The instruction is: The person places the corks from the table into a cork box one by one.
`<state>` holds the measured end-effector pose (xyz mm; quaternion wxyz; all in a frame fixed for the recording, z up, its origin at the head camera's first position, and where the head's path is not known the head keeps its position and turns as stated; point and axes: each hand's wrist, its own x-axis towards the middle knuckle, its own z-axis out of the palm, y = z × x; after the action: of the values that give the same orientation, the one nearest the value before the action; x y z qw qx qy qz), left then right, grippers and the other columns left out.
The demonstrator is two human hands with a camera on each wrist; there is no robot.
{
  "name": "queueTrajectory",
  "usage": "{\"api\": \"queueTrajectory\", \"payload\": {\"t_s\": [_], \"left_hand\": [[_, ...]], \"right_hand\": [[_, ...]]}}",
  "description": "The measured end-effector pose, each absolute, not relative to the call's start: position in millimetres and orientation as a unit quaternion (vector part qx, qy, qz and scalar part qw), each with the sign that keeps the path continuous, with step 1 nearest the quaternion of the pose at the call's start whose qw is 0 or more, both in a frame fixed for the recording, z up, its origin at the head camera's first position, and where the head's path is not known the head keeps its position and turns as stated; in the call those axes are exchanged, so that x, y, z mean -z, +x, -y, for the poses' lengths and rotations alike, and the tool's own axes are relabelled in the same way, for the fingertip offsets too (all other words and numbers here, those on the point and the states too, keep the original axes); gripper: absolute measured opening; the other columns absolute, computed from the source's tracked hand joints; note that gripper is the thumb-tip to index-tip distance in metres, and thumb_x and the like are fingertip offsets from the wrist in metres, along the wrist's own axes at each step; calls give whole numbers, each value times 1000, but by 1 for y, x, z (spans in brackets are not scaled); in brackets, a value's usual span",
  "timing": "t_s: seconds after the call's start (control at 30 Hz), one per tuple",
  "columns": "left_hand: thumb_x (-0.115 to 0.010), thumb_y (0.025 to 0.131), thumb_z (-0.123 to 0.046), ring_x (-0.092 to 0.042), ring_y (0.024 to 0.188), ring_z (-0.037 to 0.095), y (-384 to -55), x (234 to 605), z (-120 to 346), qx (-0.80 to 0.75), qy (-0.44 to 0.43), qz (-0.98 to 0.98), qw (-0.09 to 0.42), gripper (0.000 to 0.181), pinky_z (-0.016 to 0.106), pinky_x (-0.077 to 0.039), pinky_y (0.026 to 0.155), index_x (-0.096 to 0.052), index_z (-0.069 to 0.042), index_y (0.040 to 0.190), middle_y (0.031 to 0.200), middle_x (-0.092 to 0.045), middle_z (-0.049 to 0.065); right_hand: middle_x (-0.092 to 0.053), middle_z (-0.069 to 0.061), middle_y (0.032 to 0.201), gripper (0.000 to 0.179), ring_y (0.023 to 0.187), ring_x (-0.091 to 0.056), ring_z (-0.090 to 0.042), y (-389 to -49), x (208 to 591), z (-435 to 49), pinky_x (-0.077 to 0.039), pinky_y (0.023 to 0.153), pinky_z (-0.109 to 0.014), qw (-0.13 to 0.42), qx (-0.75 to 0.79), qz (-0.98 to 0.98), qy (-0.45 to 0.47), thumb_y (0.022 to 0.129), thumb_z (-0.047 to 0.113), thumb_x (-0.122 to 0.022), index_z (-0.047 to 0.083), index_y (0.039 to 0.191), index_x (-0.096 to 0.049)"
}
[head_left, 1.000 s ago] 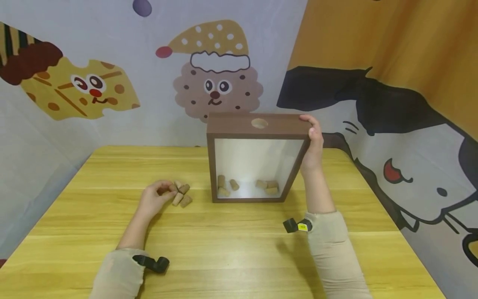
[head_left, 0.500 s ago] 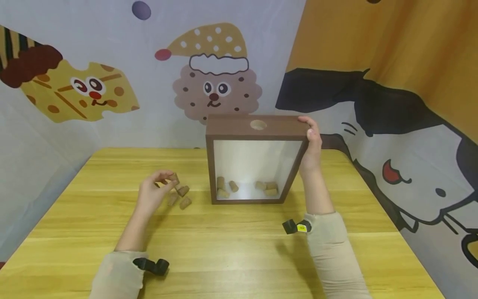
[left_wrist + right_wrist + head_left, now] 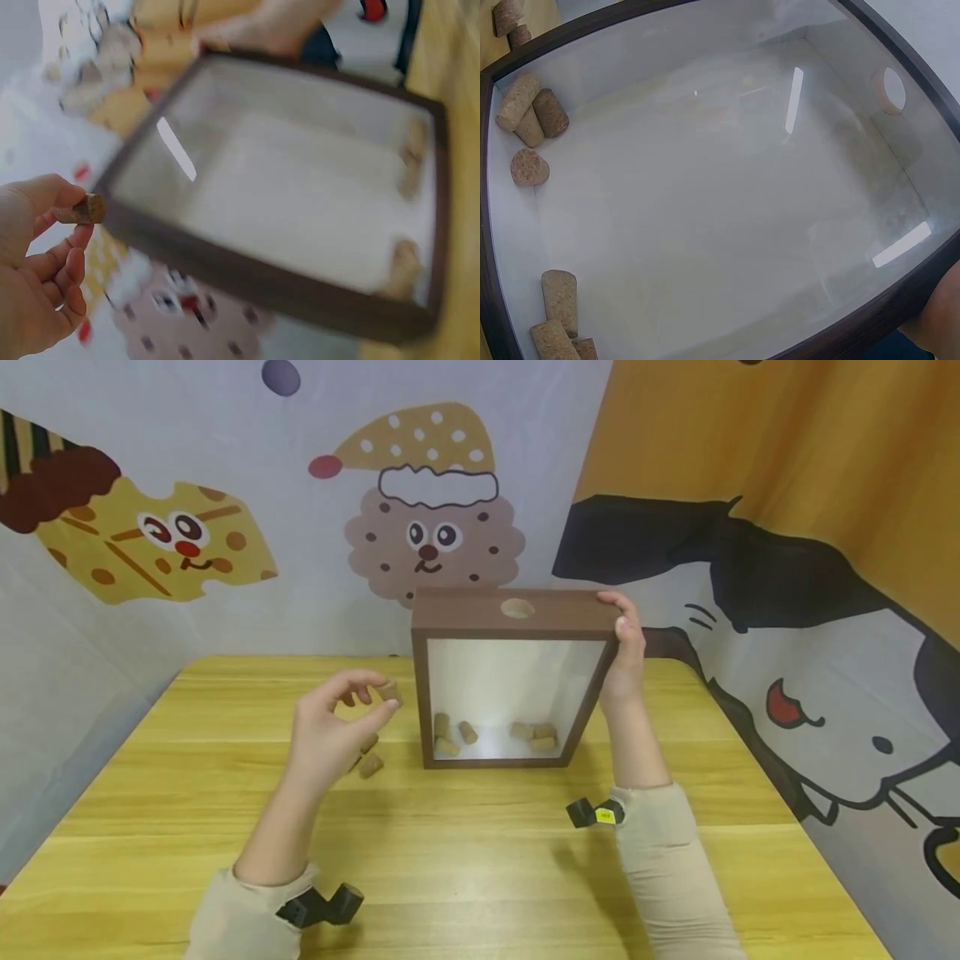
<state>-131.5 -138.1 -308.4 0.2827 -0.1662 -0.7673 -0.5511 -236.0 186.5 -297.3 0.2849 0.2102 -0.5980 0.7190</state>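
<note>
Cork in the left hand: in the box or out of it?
Out. In the head view, the left hand pinches the cork beside the box, away from the round hole in its top.

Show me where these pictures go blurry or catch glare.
Left wrist view: the box is smeared and a bright streak marks its clear front, while the cork in the left hand looks sharper; right wrist view: the corks inside look crisper, with two streaks on the front; head view: mostly clear, with a soft shadow on the table.
</note>
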Motion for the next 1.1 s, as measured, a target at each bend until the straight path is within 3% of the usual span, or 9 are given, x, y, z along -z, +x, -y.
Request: {"api": "queueTrajectory", "payload": {"t_s": [0.2, 0.37, 0.6, 0.87, 1.1], "left_hand": [[-79, 73, 4, -53, 78, 19, -130, 264, 110, 527, -270, 752, 290, 25, 32, -41, 77, -70, -6, 95, 87, -67, -3], [-78, 75, 1, -53, 75, 14, -137, 232, 88, 522, -322, 741, 274, 23, 33, -43, 69, -69, -6, 95, 90, -69, -3], [-75, 80, -1, -56, 78, 13, -161, 203, 63, 550, -300, 753, 202, 20, 28, -48, 68, -68, -7, 99, 97, -68, -3], [-75, 82, -5, -54, 74, 10, -198, 191, 46, 495, -283, 800, 187, 17, 25, -46, 67, -67, -9, 96, 93, -68, -5], [-75, 82, -5, -56, 76, 13, -217, 190, 41, 482, -268, 822, 141, 18, 26, -47, 67, -66, -9, 98, 93, -67, -3]], "right_hand": [[-53, -9, 120, 48, 105, -45, -25, -236, 297, -187, -33, 84, -37, 283, -717, 602, 210, 88, 53, -49, 20, 122, -60], [-52, -8, 122, 49, 107, -44, -25, -237, 298, -186, -32, 86, -36, 284, -714, 605, 208, 87, 54, -50, 20, 121, -60], [-53, -8, 123, 49, 108, -44, -26, -237, 297, -187, -31, 87, -37, 295, -711, 607, 199, 87, 54, -49, 20, 120, -61], [-52, -8, 122, 46, 108, -43, -27, -237, 297, -186, -31, 85, -37, 297, -716, 601, 197, 87, 50, -49, 19, 119, -62], [-53, -8, 121, 45, 106, -44, -26, -236, 296, -184, -32, 84, -37, 297, -718, 598, 197, 87, 48, -48, 20, 119, -62]]}}
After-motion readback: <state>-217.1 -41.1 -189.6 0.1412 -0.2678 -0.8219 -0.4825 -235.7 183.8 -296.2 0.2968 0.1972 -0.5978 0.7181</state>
